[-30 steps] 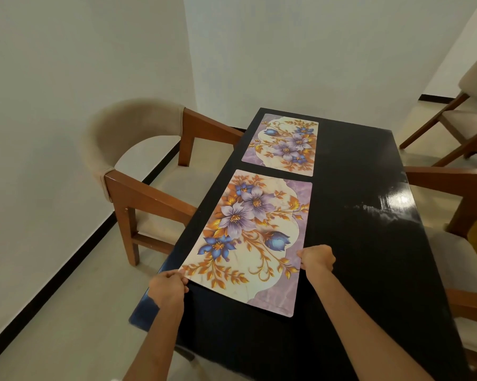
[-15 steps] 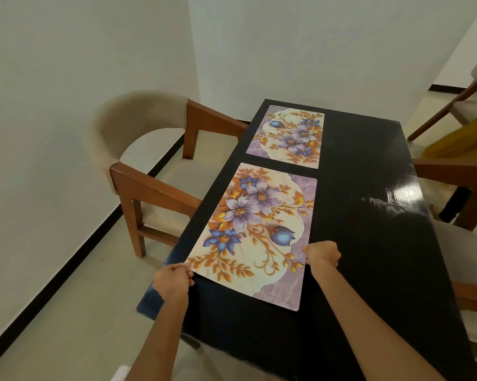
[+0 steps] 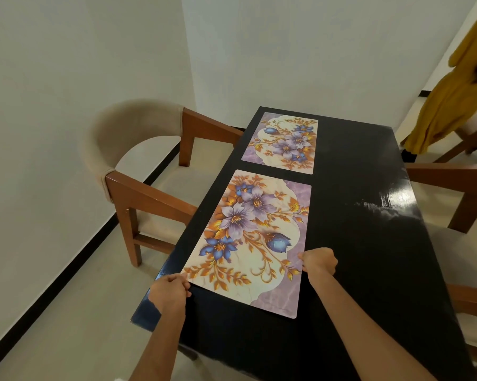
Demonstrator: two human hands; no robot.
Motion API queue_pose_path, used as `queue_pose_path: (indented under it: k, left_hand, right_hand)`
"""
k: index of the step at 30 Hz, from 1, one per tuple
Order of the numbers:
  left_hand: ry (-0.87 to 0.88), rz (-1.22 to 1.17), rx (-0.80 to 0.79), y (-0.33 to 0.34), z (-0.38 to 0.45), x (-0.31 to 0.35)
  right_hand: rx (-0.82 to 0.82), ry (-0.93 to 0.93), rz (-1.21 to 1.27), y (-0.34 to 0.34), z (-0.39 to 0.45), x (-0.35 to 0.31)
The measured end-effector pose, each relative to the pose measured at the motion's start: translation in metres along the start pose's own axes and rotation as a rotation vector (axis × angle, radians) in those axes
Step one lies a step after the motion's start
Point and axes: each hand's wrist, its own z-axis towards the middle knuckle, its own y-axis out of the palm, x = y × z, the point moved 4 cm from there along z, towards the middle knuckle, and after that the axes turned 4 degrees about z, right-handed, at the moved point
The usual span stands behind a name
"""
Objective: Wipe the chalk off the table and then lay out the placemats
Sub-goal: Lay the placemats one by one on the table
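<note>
While both of my hands grip it, the near placemat [image 3: 248, 243] lies flat along the left side of the black table [image 3: 369, 257], its long left edge running close beside the table's left edge. My left hand [image 3: 169, 291] pinches the mat's near left corner, thumb on top and fingers curled beneath or against the edge; I cannot tell which. My right hand [image 3: 320, 261] is closed in a loose fist on the mat's right edge, a little up from its near right corner, grasping that edge. The mat shows purple and blue flowers with orange leaves on a cream field, with purple marbled corners.

Beyond it, toward the far left corner of the table, lies the far placemat [image 3: 282, 143] with the same flower print, flat, with a narrow strip of bare black top between the two. The right half of the table is bare and glossy, and a bright reflection sits near its right edge.

Just left of the table stands a wooden chair with a beige padded back [image 3: 138, 166], its arm reaching to the table's left edge. Parts of other wooden chairs [image 3: 457, 185] show along the right side. At the far right, by the white wall, stands a person in a mustard-yellow garment [image 3: 449, 97].
</note>
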Motion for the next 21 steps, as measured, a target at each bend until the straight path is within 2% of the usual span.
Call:
queue_pose_path:
  k: [11,21]
  left_hand:
    - [-0.001,0.035,-0.017,0.0022,0.003,-0.0025]
    - [-0.005,0.216,0.05,0.0002,-0.0049,0.0068]
  right_hand:
    - [-0.021,-0.065,-0.093,-0.0024,-0.0017,-0.0025]
    - [0.037,-0.142,-0.141,-0.0034,-0.0058,-0.0038]
